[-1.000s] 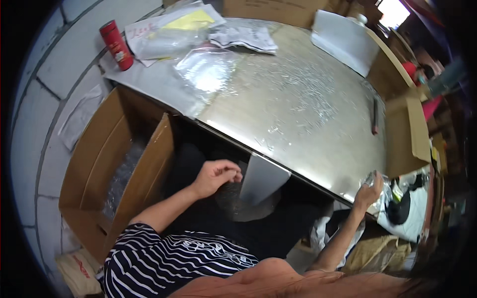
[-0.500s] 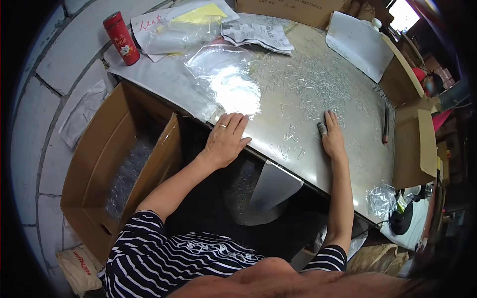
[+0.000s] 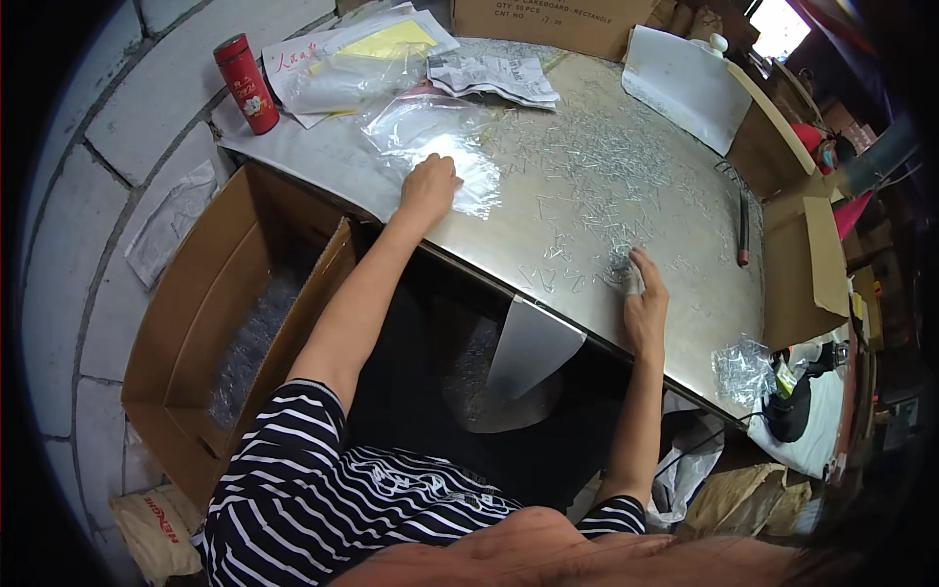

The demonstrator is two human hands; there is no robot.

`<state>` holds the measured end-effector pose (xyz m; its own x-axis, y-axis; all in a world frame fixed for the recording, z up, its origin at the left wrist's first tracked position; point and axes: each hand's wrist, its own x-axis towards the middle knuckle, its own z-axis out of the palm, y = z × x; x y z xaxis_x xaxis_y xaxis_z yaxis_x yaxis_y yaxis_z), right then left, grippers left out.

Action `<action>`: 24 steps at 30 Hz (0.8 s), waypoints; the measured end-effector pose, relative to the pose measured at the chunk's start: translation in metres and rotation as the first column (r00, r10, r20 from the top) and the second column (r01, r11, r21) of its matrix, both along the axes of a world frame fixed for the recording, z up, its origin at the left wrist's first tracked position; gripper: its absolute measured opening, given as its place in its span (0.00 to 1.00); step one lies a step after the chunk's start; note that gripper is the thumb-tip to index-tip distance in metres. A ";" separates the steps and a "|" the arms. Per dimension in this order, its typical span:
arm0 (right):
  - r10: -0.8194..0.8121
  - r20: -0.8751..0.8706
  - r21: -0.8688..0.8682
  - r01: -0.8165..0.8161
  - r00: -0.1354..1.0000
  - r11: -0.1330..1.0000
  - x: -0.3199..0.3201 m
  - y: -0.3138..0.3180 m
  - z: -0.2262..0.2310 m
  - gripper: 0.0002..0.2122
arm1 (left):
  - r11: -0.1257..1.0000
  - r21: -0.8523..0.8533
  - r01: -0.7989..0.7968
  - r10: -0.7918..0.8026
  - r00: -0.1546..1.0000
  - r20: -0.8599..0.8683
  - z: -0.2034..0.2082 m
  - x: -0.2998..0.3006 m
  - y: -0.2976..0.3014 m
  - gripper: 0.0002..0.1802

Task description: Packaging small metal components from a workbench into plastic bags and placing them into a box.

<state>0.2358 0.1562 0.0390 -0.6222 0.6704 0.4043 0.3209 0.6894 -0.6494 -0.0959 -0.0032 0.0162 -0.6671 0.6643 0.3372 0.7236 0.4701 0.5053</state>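
My left hand (image 3: 428, 186) rests on a stack of clear plastic bags (image 3: 430, 137) at the left part of the metal table (image 3: 675, 323), fingers closing on the top bag's edge. Small metal parts (image 3: 597, 176) lie scattered over the tabletop in great number. My right hand (image 3: 644, 293) lies flat on the table near its front edge, fingers spread among the small parts, with a white wrap on one finger. Neither hand lifts anything clear of the table.
An open cardboard box (image 3: 225, 323) with filled clear bags stands on the floor at my left. A red canister (image 3: 246, 84), papers (image 3: 494, 73) and a white sheet (image 3: 685, 88) sit at the far side. A filled bag of parts (image 3: 743, 370) lies at the right corner, near a pen (image 3: 743, 227).
My left hand rose from below the table edge, then reached forward onto the clear bags. My right hand came up from the right corner onto the tabletop among the parts.
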 end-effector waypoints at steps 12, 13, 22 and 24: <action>-0.050 -0.202 -0.165 0.016 0.978 0.986 0.062 -0.084 0.013 0.08 | 0.828 0.560 0.002 -0.190 0.942 0.277 0.021 0.034 -0.026 0.12; -0.048 -0.223 -0.186 0.006 0.974 0.983 0.063 -0.090 0.013 0.07 | 0.735 0.672 -0.085 -0.365 0.786 0.499 0.023 0.043 -0.033 0.13; 0.080 -0.493 -0.591 -0.402 0.866 0.700 -0.007 -0.142 0.000 0.17 | 0.790 0.607 0.087 -0.613 0.097 0.784 -0.001 0.159 -0.090 0.16; 0.153 -0.371 -0.681 -0.380 0.916 0.626 -0.012 -0.146 -0.010 0.12 | 0.803 0.587 0.101 -0.594 0.075 0.801 -0.012 0.172 -0.098 0.16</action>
